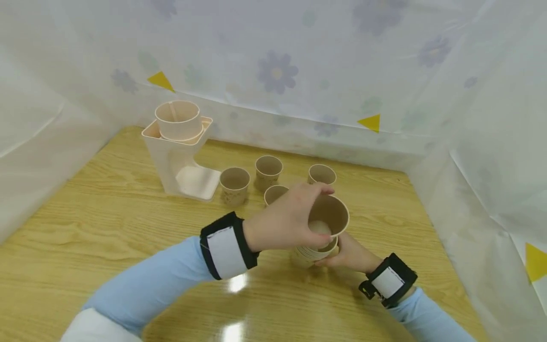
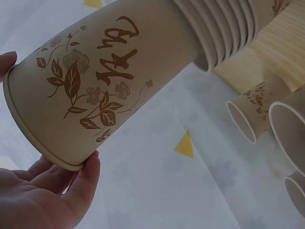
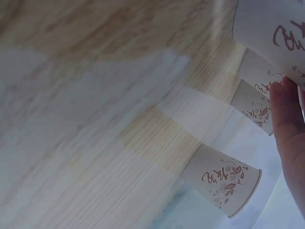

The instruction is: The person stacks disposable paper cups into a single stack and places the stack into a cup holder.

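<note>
With fingers and thumb on its rim, my left hand (image 1: 282, 218) holds a beige paper cup (image 1: 331, 213). In the left wrist view this paper cup (image 2: 90, 81) shows brown leaves, flowers and lettering, and its narrow end reaches the rims of a nested stack of paper cups (image 2: 224, 28). My right hand (image 1: 352, 256) grips that stack (image 1: 304, 256) from the right, just below the single cup. The right wrist view has my right hand (image 3: 288, 129) against the stack's side (image 3: 269, 24). Most of the stack is hidden behind my hands in the head view.
Several single paper cups stand upright beyond my hands, among them one at the left (image 1: 234, 190), one at the back (image 1: 268, 173) and one at the right (image 1: 322, 175). A cream-coloured stand (image 1: 160, 164) with a round container (image 1: 179, 126) on top is at the back left. Floral sheeting (image 1: 239, 61) encloses the wooden table (image 1: 107, 228).
</note>
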Motion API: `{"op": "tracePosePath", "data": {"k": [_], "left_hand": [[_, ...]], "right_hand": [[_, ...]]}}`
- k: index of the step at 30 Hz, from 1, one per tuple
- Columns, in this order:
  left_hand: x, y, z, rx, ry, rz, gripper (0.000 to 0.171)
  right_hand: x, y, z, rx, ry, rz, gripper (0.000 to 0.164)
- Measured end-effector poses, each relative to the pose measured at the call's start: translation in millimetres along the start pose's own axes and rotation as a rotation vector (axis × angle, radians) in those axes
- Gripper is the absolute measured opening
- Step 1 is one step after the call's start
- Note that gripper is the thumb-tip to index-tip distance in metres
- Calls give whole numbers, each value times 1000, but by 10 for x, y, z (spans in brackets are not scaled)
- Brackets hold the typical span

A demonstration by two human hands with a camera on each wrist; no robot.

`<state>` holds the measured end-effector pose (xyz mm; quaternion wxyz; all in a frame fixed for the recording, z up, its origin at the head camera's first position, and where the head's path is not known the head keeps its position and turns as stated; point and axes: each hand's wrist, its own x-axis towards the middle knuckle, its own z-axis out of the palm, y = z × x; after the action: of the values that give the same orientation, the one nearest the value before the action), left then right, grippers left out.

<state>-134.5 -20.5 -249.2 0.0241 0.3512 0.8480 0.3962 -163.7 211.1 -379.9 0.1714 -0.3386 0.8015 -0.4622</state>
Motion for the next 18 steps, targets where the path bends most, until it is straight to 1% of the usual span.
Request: {"op": "tracePosePath", "data": {"k": [2, 4, 10, 13, 18], "left_hand": [[29, -38, 59, 18, -15, -3, 70], [54, -76, 113, 40, -29, -22, 70], [119, -186, 262, 85, -70, -100, 70], [137, -217, 323, 94, -99, -137, 71], [141, -253, 411, 103, -133, -172, 72]], "right_hand": [[-4, 2, 1, -7, 9, -1, 71], [-6, 6, 4, -16, 15, 2, 72], [-16, 37, 12, -58, 27, 19, 74], [-19, 49, 17, -88, 35, 15, 74], [-26, 63, 19, -117, 34, 9, 70]]}}
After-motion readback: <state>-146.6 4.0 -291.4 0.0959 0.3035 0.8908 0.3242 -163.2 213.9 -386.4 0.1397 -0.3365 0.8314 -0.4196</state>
